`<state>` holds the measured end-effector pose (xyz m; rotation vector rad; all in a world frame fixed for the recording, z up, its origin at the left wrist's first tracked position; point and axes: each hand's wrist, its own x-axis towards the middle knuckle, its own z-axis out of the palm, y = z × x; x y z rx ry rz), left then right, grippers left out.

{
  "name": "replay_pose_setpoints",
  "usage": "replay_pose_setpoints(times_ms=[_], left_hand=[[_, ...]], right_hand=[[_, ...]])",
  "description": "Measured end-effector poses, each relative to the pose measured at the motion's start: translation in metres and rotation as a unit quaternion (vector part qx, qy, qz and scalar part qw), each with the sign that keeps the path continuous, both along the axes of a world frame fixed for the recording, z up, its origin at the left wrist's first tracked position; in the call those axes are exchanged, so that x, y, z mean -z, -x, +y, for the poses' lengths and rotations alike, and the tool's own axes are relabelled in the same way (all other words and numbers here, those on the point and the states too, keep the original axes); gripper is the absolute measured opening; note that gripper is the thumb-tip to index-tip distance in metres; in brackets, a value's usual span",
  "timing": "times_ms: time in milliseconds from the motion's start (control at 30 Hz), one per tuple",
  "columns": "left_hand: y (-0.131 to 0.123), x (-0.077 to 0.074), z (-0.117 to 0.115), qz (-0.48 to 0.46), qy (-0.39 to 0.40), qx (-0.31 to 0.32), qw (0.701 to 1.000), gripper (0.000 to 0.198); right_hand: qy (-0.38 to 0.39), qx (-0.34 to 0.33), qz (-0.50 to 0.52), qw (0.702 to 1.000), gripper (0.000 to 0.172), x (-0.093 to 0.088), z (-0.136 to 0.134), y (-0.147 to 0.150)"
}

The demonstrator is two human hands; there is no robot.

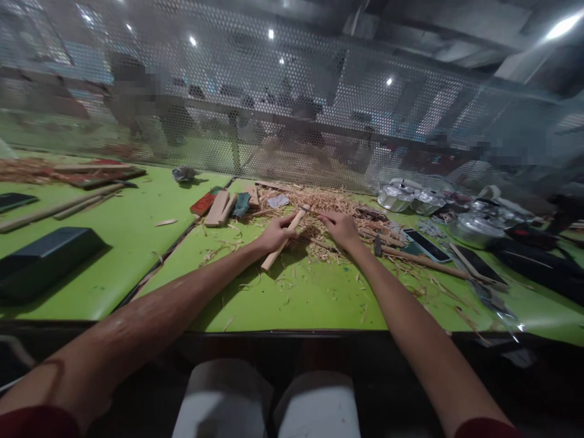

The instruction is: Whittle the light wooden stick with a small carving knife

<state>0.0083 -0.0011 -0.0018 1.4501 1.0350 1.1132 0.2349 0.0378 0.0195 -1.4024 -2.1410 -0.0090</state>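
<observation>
A pale wooden stick (276, 258) is gripped by my left hand (276, 233), its lower end slanting down toward me and its far end pointing up to the right. My right hand (341, 229) is closed around a slim carving knife (314, 211) whose blade meets the far end of the stick. Much of the knife's handle is hidden inside my fingers. Curled wood shavings (314, 234) lie heaped beneath and behind both hands.
Wood blocks (217, 208) and a red piece (203, 202) lie left of my hands. Rightward are a hammer (378, 246), a long stick (424, 261), phones (426, 244) and foil-wrapped bundles (477, 228). A dark case (50, 261) sits far left. A perforated screen (283, 121) stands behind.
</observation>
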Motion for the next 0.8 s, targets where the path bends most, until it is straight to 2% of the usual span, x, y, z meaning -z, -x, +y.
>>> replay_pose_setpoints(times_ms=[133,300,367,467,567,633,800], left_hand=[[0.000,0.000,-0.002,-0.011,0.017,0.000,1.000,0.088],[0.000,-0.003,-0.009,-0.013,-0.016,0.021,1.000,0.090],[0.000,-0.004,-0.009,-0.016,-0.011,0.024,1.000,0.090],[0.000,-0.003,-0.008,-0.024,0.002,0.021,0.999,0.090],[0.001,-0.002,-0.005,-0.032,0.010,0.016,0.999,0.089],[0.001,-0.001,-0.004,-0.034,0.017,0.010,0.999,0.085],[-0.001,-0.003,-0.007,-0.034,0.017,0.008,0.999,0.059]], right_hand=[[0.004,0.005,0.016,1.000,0.028,0.003,0.004,-0.005],[0.008,0.127,0.086,0.988,0.028,0.003,0.020,-0.044],[0.000,0.132,0.138,0.982,0.032,0.000,0.024,-0.053],[0.003,0.054,0.179,0.982,0.033,-0.005,0.020,-0.041],[0.024,-0.056,0.165,0.984,0.029,-0.006,0.007,-0.014],[0.034,-0.100,0.152,0.983,0.028,-0.003,-0.001,0.001],[0.033,-0.104,0.117,0.987,0.027,0.008,-0.004,0.008]])
